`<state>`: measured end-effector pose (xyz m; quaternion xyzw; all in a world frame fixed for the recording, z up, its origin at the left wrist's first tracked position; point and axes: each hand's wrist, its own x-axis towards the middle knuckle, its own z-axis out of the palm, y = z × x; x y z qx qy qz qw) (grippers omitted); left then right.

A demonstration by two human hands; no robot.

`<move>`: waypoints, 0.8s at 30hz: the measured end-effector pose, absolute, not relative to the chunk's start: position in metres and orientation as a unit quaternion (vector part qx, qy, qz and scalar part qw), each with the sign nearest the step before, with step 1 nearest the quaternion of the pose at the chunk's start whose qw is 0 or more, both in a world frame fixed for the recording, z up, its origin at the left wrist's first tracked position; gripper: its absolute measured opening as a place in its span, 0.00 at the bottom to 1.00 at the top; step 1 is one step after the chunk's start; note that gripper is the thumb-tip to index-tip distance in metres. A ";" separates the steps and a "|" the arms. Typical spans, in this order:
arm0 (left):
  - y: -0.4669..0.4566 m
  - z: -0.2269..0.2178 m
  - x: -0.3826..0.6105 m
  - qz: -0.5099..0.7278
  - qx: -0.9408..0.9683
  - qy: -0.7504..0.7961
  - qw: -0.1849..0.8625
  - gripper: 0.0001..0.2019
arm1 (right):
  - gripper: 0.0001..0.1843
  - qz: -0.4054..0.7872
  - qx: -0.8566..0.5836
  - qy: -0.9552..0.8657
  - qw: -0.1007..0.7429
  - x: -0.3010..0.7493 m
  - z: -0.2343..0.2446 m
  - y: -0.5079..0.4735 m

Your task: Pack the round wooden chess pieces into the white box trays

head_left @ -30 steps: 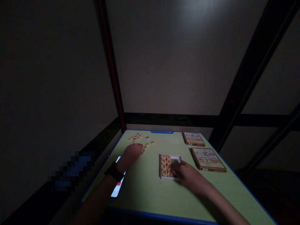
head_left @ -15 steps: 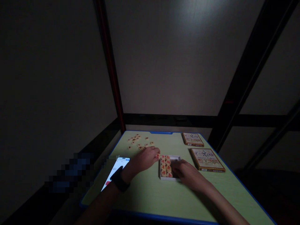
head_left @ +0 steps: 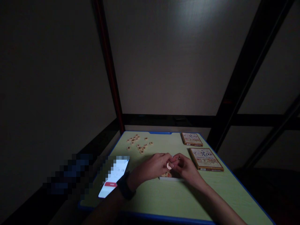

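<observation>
My left hand (head_left: 153, 167) and my right hand (head_left: 185, 167) meet over a small white box (head_left: 170, 177) of round wooden game pieces in the middle of the green table (head_left: 164, 197). A single round piece (head_left: 169, 166) sits pinched between the fingertips of both hands, just above the box. My hands hide most of the box; a few pieces in it show below them. A dark band circles my left wrist. Several loose pieces (head_left: 138, 142) lie scattered at the table's far left.
Two flat printed game boxes, one far (head_left: 191, 139) and one nearer (head_left: 205, 159), lie at the table's right. A lit phone (head_left: 114, 178) rests at the left edge. Dark frame posts and a plain wall stand behind the blue-rimmed table.
My left hand came from the loose pieces at the far left to the box, carrying a piece. My right hand rose from the box to meet it.
</observation>
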<state>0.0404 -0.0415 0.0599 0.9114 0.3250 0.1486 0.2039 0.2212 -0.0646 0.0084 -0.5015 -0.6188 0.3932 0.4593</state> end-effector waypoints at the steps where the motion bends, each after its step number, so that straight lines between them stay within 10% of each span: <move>1: -0.043 0.059 0.039 0.145 0.910 0.336 0.197 0.05 | 0.19 0.383 -0.509 -0.620 0.457 0.223 0.007 -0.064; 14: -0.061 0.036 0.029 -0.020 0.894 0.440 0.081 0.18 | 0.06 0.129 -0.654 -0.722 0.186 0.213 0.013 -0.088; 24: -0.066 0.039 0.034 -0.016 0.893 0.444 0.074 0.17 | 0.09 0.097 -0.631 -0.746 0.191 0.209 0.006 -0.089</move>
